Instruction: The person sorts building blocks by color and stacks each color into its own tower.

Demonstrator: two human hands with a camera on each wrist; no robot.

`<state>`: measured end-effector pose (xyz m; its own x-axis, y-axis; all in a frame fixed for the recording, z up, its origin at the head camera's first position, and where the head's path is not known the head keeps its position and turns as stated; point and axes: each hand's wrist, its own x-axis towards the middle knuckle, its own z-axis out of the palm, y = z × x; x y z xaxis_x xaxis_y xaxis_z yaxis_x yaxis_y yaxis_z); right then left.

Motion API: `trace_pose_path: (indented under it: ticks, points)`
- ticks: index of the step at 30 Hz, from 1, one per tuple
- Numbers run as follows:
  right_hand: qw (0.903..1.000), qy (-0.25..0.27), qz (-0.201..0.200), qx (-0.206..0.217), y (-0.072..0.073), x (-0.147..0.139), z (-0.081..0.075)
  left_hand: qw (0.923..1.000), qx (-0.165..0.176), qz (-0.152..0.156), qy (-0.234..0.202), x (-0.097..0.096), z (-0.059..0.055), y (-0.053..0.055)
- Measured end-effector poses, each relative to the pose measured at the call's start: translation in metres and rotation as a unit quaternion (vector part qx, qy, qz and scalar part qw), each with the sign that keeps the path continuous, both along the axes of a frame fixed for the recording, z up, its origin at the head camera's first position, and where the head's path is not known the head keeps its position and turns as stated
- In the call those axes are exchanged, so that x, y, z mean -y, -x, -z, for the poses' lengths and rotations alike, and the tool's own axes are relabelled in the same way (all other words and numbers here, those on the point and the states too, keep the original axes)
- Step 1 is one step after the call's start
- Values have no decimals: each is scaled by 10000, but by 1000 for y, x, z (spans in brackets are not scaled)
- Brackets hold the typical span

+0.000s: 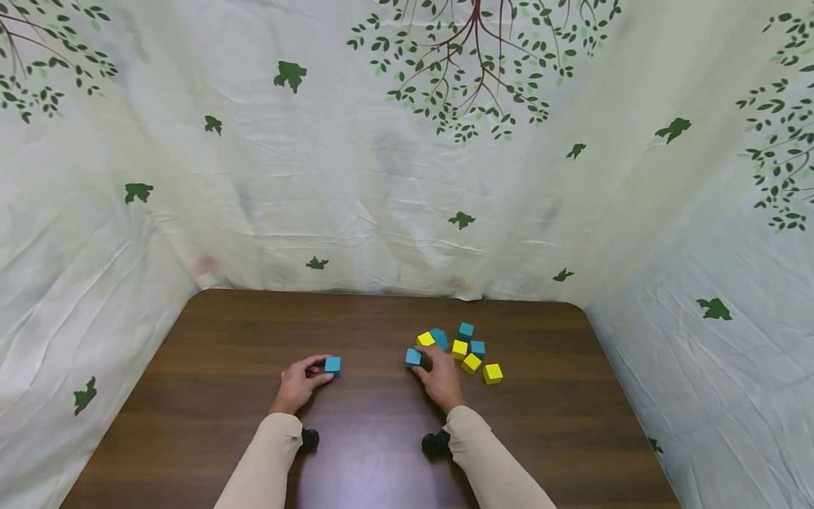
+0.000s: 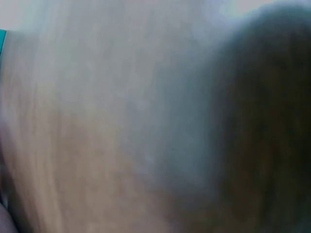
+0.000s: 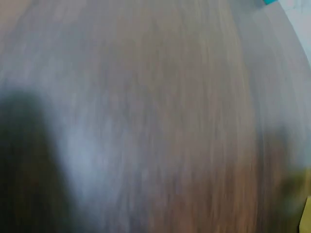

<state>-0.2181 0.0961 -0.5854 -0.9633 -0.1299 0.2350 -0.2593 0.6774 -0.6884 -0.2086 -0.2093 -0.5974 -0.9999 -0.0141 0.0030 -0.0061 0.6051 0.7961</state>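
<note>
My left hand (image 1: pixel 297 385) pinches a blue cube (image 1: pixel 333 365) between thumb and fingers, left of the table's middle. Across from it, my right hand (image 1: pixel 440 375) holds another blue cube (image 1: pixel 413 357) by thumb and fingers, at the left side of a loose group of cubes. Only a sliver of a blue cube (image 2: pixel 2 41) shows at the left edge of the blurred left wrist view. In the right wrist view, a blue corner (image 3: pixel 269 1) appears at the top and a yellow cube (image 3: pixel 306 216) at the lower right edge.
Beyond and right of my right hand lie several cubes, among them a yellow cube (image 1: pixel 492 374), a yellow cube (image 1: pixel 460 348) and a blue cube (image 1: pixel 466 330). The brown wooden table (image 1: pixel 356 452) ends against a white leaf-printed cloth (image 1: pixel 381 177) at the back and sides.
</note>
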Motion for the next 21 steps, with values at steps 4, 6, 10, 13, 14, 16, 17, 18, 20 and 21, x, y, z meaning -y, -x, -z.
trace_pose_path:
  ticks: [4, 6, 10, 13, 14, 16, 17, 18, 20, 21]
  points:
    - [9992, 317, 25, 258, -1, 11, 1, 10000, -19, 34, 18, -1, -1, 0]
    - [9981, 491, 36, 381, -1, 17, 2, 10000, -50, 23, 13, -1, -1, -1]
    - [9950, 774, 28, 638, -2, 30, 6, 9999, -111, -17, 6, -1, 1, -2]
    - [9927, 911, -10, 785, -2, 39, 8, 9998, -187, -21, 14, -1, 2, -3]
    - [9920, 956, -40, 819, -1, 42, 9, 9998, -206, -15, 21, -2, 1, -3]
    - [9918, 958, -113, 842, 0, 49, 10, 9998, -213, -35, 3, -2, 1, -3]
    - [9914, 963, -136, 879, 1, 52, 10, 9998, -212, -26, -5, -2, 0, -3]
    - [9915, 948, -172, 876, 1, 55, 10, 9998, -200, -37, -5, -2, 0, -3]
    - [9915, 931, -248, 880, 3, 62, 9, 9998, -171, -35, 7, -2, -1, -2]
    - [9916, 901, -273, 882, 4, 65, 8, 9999, -150, -41, 16, -1, -1, -2]
